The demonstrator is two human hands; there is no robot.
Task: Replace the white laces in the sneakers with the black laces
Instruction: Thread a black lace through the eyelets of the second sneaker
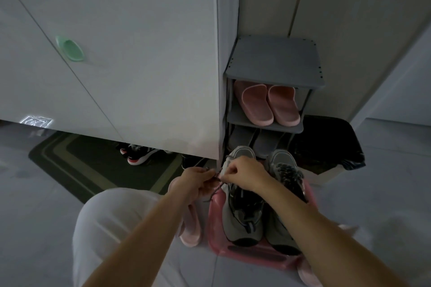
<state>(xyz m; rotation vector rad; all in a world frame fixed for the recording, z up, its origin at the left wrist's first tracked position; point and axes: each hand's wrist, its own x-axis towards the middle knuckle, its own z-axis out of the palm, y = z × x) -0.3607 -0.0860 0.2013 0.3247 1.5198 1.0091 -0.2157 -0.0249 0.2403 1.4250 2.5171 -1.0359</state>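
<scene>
Pinching black lace (216, 190), left hand (194, 184) and, seemingly, right hand (247, 175) sit beside cabinet edge (218, 123).

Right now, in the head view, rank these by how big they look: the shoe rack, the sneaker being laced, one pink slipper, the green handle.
1. shoe rack
2. sneaker being laced, though it sits nearer the camera, which inflates it
3. pink slipper; its partner looks about the same
4. green handle
</scene>
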